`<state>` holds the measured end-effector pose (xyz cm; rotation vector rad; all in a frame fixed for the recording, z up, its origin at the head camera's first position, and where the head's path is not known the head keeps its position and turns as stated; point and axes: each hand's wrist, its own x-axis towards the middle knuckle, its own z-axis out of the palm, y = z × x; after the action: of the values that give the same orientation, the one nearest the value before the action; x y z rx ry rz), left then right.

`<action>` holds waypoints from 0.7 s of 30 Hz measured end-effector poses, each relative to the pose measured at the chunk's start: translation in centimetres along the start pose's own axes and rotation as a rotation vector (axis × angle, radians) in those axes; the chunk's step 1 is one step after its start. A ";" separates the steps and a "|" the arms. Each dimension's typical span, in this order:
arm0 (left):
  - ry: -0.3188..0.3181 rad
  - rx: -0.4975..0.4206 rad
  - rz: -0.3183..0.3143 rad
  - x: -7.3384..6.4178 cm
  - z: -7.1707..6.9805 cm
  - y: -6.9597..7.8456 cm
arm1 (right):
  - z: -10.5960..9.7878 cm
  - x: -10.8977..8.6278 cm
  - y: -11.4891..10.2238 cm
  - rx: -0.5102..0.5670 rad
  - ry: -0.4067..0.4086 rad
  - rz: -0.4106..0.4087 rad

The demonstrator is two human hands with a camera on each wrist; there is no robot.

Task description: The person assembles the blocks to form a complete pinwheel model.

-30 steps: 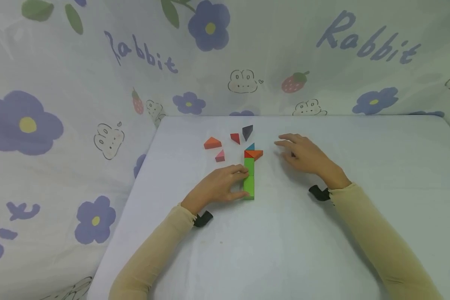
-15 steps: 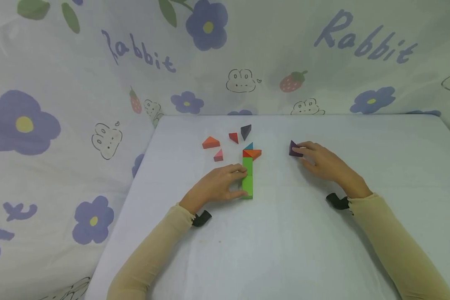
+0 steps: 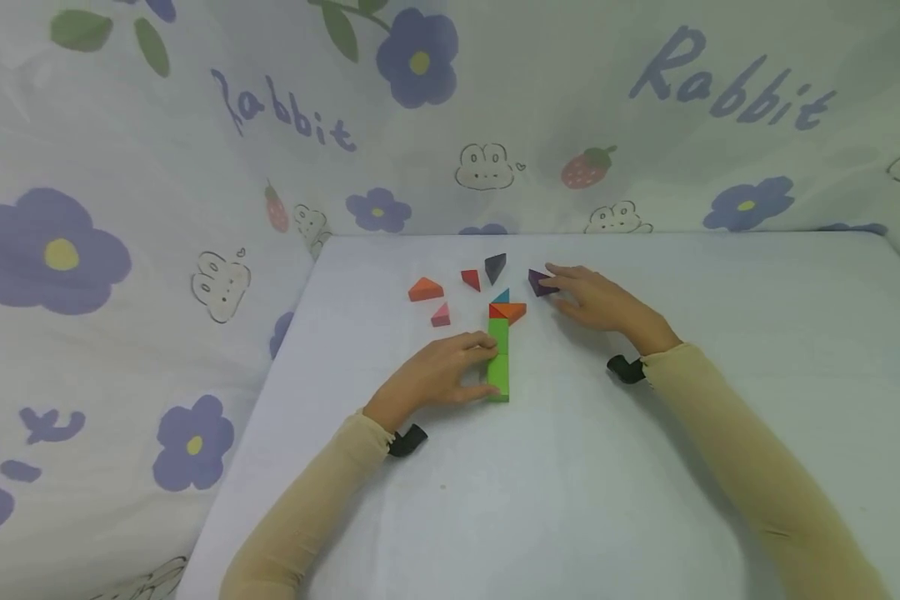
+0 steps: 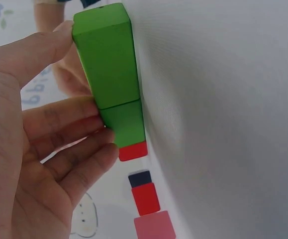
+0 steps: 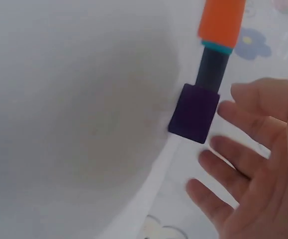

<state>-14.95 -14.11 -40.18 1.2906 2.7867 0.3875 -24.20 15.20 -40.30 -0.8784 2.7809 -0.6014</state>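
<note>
Two green blocks [image 3: 498,375] lie end to end in a line. My left hand [image 3: 438,369] rests along their left side, thumb by the near block's end and fingertips against the other block, as the left wrist view shows. My right hand [image 3: 596,300] is beside a dark purple triangular block [image 5: 194,113], its fingers spread and fingertips at the block's side. At the far end of the green blocks are a small red triangular block [image 3: 494,312], an orange triangular block [image 3: 513,312] and a blue triangular block [image 3: 502,296].
A dark grey wedge block [image 3: 495,267], a red block [image 3: 471,279], another orange triangular block [image 3: 425,290] and a pink block [image 3: 441,315] lie left and behind on the white table [image 3: 540,500]. A printed cloth [image 3: 540,100] hangs behind and at the left.
My right hand moved right to the purple block, then back left; the block has shifted left towards the other blocks. My left hand stayed against the green blocks.
</note>
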 end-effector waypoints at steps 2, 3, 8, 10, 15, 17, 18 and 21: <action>-0.012 0.003 -0.007 -0.1 0.1 0.0 | 0.2 0.4 -0.5 -0.037 0.026 0.003; -0.017 0.005 -0.009 -0.1 0.1 -0.1 | 0.2 0.5 -0.7 -0.059 0.038 0.007; -0.023 0.037 -0.010 0.0 0.0 -0.3 | 0.4 0.9 -1.4 -0.121 0.035 0.026; -0.022 0.045 -0.008 0.1 0.0 -0.4 | 0.4 1.1 -1.5 -0.113 0.015 0.025; -0.010 0.036 0.000 0.1 0.0 -0.5 | 0.5 2.1 -1.7 -0.035 -0.030 -0.005; -0.002 0.025 0.005 0.1 0.0 -0.5 | 0.6 2.5 -1.7 -0.028 -0.035 -0.020; 0.002 0.021 0.006 0.0 0.1 -0.4 | 0.7 2.7 -1.8 -0.037 -0.031 -0.021; 0.006 0.017 0.006 0.0 0.1 -0.3 | 0.8 2.9 -1.9 -0.090 0.008 -0.049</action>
<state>-15.22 -14.26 -40.36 1.3041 2.7973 0.3689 -25.35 11.82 -40.35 -0.9667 2.8207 -0.4908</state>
